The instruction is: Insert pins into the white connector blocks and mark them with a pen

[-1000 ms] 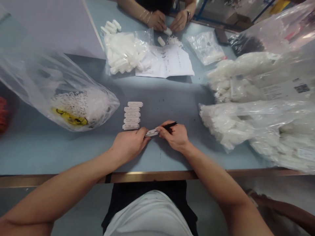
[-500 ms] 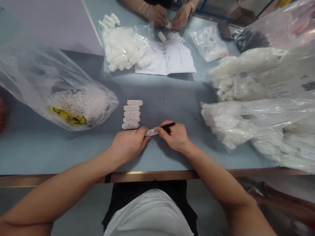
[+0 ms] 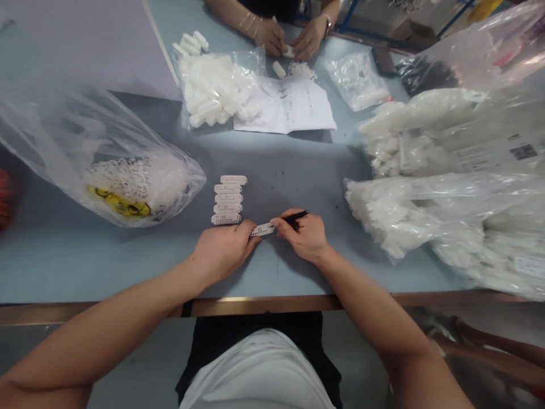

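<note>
My left hand (image 3: 225, 248) pinches one end of a white plastic strip with rows of small dark holes (image 3: 262, 229), held just above the table. A slim black pen-like tool (image 3: 294, 216) is gripped in my right hand (image 3: 304, 234), its tip end at the right end of the strip. Whether the tip touches the strip is too small to tell. Beyond my left hand, several similar white strips (image 3: 227, 198) lie stacked in a neat column on the blue-grey table (image 3: 289, 165).
On the left lies a clear bag of small white parts (image 3: 140, 182) with a yellow label. Large bags of white pieces (image 3: 409, 210) crowd the right. Across the table, a co-worker's hands (image 3: 289, 42) handle a white piece behind a paper sheet (image 3: 302, 108) and another bag (image 3: 217, 85).
My right hand has drawn slightly back from the strip, showing more of its right end. My left hand stays put. The co-worker's hands have shifted on their piece.
</note>
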Demonstrator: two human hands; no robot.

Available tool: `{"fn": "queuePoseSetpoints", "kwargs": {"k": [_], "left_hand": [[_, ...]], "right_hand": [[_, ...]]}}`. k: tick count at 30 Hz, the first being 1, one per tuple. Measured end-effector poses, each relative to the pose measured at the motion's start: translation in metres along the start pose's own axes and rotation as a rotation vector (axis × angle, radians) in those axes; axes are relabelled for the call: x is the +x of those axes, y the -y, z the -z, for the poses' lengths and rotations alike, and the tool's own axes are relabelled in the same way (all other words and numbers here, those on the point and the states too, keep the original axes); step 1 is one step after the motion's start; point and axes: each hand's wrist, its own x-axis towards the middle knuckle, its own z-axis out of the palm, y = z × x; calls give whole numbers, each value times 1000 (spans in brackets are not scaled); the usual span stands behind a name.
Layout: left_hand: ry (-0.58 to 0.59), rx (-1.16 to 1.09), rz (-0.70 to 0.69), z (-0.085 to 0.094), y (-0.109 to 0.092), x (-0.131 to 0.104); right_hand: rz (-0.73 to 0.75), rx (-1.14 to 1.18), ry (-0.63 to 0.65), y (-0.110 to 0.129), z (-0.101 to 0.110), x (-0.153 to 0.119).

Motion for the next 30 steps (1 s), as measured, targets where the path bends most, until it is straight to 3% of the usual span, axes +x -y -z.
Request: {"fn": "queuePoseSetpoints", "kwargs": {"k": [8, 15, 20, 30], "left_hand": [[-12, -3, -10, -1, 0, -1], [-4, 22, -3, 1, -1, 0], [-12, 12, -5, 0, 0, 0], [-35, 3, -7, -4, 1, -1]], "right_hand": [[43, -110, 28, -3, -2, 2], [9, 27, -27, 0, -1, -1], [19, 47, 9, 0, -1, 0], [44, -93, 36, 0, -3, 1]]}}
